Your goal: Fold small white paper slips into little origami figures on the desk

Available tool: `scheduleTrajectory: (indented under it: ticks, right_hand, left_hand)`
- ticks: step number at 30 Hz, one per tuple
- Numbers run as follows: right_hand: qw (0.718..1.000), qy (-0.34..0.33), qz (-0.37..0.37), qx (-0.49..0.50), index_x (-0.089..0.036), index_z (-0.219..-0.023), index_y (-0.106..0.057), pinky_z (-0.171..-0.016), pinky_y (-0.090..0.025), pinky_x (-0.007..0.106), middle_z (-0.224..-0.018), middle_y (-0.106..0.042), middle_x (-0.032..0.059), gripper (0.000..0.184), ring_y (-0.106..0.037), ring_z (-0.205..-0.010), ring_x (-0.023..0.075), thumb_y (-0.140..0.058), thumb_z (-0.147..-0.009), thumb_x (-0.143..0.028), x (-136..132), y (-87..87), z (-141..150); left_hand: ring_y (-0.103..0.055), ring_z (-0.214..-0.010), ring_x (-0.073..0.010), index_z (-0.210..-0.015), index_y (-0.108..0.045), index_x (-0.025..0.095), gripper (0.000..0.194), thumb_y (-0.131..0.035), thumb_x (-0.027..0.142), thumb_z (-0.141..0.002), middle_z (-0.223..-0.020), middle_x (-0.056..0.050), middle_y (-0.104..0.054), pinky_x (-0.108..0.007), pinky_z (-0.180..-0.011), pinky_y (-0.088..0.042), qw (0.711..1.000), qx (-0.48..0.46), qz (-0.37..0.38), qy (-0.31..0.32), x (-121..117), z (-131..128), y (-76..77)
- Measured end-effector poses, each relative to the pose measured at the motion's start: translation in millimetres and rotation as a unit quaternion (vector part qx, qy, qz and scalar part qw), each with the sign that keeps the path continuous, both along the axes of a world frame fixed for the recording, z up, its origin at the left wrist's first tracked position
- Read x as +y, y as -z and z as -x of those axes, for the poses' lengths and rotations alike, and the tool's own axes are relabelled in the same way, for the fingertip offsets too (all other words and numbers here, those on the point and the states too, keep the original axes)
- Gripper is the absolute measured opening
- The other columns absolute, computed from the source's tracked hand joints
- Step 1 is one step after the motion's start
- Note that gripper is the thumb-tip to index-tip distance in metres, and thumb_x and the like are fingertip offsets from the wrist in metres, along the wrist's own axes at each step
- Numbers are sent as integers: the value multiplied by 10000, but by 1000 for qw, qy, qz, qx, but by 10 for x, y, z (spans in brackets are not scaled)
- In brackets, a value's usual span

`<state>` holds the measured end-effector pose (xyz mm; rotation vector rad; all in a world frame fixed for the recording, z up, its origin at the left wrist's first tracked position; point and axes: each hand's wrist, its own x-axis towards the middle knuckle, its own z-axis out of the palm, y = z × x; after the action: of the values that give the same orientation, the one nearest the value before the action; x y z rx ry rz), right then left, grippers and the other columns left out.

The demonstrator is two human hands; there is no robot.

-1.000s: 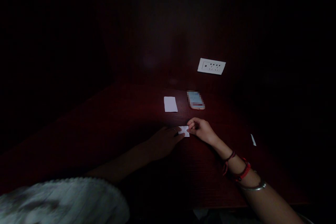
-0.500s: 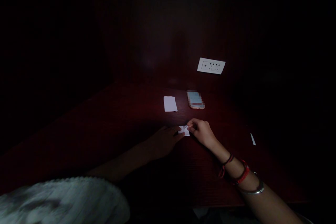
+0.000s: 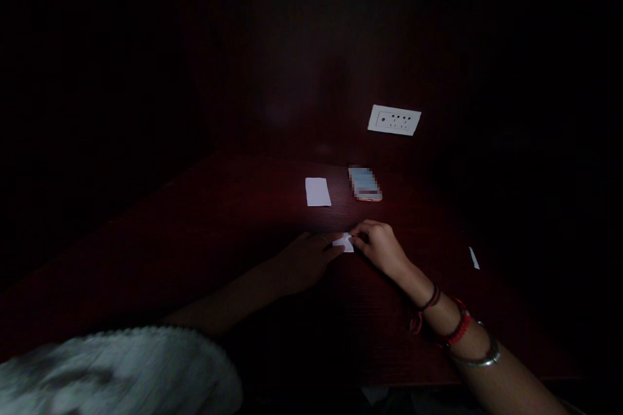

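A small square of white folded paper lies on the dark red table between my hands. My left hand, in deep shadow, holds it down from the left, with the forefinger along its upper edge and the thumb low on it. At the paper's upper right, my right hand pinches a corner between thumb and fingertips. The pinched part is mostly hidden by the fingers. Beyond the hands, a flat white paper sheet rests on the tabletop.
A phone with a blurred screen lies right of the white sheet, near the back wall. Above it, a white socket plate is set in the wall. Far to the right lies a thin paper strip. The surroundings are very dark.
My left forefinger reaches farther right across the top of the folded paper. My right fingertips remain at its corner. The whole view has shifted slightly.
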<state>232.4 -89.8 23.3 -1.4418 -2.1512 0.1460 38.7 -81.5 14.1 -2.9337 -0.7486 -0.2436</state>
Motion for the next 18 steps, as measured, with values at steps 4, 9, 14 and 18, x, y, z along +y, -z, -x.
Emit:
scheduleTrajectory:
  ticks: [4,9,14,18]
  right_hand:
    - [1000,-2,14,9,-181,-747,-606,-657,-387,243,-738,-588,41,106,-529,-693,139,-515,-698,-155,9,16,-9]
    - [999,-17,23,33,-171,-713,-593,-625,-382,226,-712,-579,28,84,-515,-658,123,-532,-671,-131,28,33,-6]
    - [996,-52,34,67,-155,-679,-563,-596,-372,197,-672,-566,5,95,-501,-623,95,-479,-704,-118,43,39,-11]
    - [991,-85,73,77,-147,-706,-569,-570,-366,181,-655,-570,-8,98,-498,-599,81,-472,-712,-139,43,18,-59]
  left_hand:
    - [-267,-1144,-195,-1211,-267,232,462,-338,119,-768,-1294,-14,-269,-337,-828,-285,1000,7,18,-1,-13,-5,-49]
    - [-291,-1122,-210,-1193,-297,227,436,-350,131,-772,-1274,-26,-298,-341,-819,-286,1000,2,29,-4,-16,-5,-64]
    - [-276,-1126,-212,-1176,-319,221,444,-386,141,-744,-1285,-32,-274,-347,-836,-276,999,-4,42,2,14,13,-51]
    - [-295,-1103,-199,-1178,-312,230,456,-380,134,-737,-1276,-8,-294,-334,-833,-281,998,-8,62,14,32,33,-70]
